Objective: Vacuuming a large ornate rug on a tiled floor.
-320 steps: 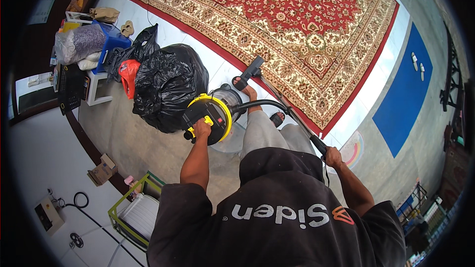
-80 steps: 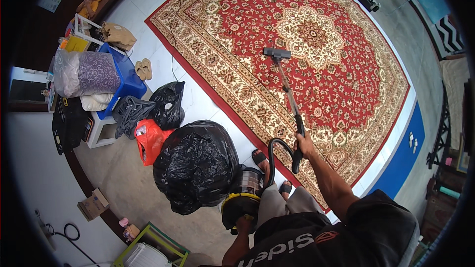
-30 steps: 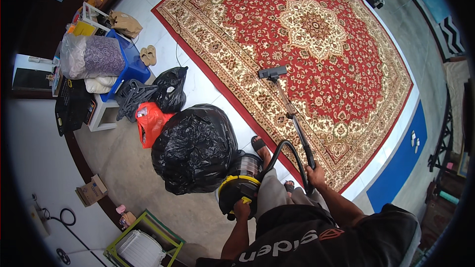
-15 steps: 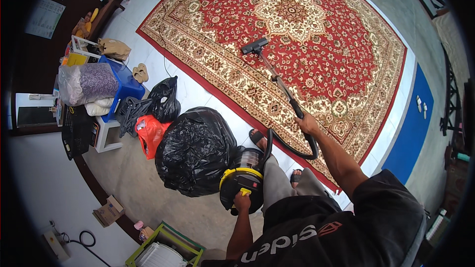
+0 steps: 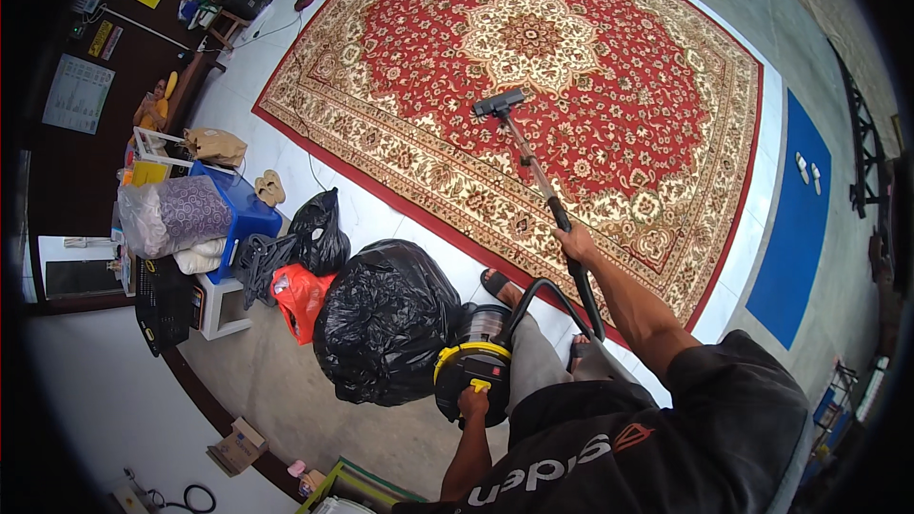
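On the red patterned carpet (image 5: 571, 105) the vacuum head (image 5: 499, 104) rests while the right hand (image 5: 575, 246) grips the wand (image 5: 539, 181) and the left hand (image 5: 473, 403) clasps the canister (image 5: 476, 362), whose hose (image 5: 562, 295) could snag the feet.

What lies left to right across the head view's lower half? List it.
White stool → orange bag → big black bag → left hand on yellow-topped vacuum canister → right hand on vacuum wand → blue mat.
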`<state>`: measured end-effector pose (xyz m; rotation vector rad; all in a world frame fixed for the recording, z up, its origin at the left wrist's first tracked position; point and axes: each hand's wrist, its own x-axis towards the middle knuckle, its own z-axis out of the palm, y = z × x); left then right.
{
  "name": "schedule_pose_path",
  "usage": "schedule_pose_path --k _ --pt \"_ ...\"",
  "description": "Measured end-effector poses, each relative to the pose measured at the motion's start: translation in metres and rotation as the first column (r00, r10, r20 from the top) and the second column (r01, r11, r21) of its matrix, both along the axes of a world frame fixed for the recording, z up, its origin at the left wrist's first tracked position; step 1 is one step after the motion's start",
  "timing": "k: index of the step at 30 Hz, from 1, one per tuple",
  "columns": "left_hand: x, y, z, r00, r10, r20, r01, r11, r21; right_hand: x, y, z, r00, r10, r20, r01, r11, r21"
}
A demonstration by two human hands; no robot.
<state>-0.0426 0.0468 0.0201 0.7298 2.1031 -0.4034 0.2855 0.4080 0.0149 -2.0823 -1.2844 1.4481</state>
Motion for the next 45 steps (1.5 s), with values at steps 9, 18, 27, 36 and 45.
schedule_pose_path --k 9,18,27,36,45 --pt "0.111 0.240 0.071 0.733 -0.152 0.663 -0.387 0.708 0.591 -0.053 0.120 0.046 0.723 -0.399 -0.564 0.365 0.914 -0.178" --pt "0.185 0.272 0.031 0.434 -0.048 0.900 -0.512 0.809 0.290 0.001 -0.062 0.039 0.806 -0.254 -0.535 0.280 0.960 -0.035" --pt "0.171 0.226 0.032 0.892 0.073 0.446 -0.350 0.736 0.580 0.296 -0.457 0.095 0.777 -0.618 0.122 0.615 0.704 -0.354" --pt "0.096 0.382 0.023 0.891 -0.062 0.449 -0.188 0.851 0.491 0.264 -0.643 0.257 0.337 -0.899 0.281 0.898 0.217 -0.383" --pt "0.090 0.344 0.067 0.937 -0.073 0.342 -0.071 0.919 0.389 0.170 -0.718 0.206 0.662 -0.728 0.176 0.697 0.513 -0.501"
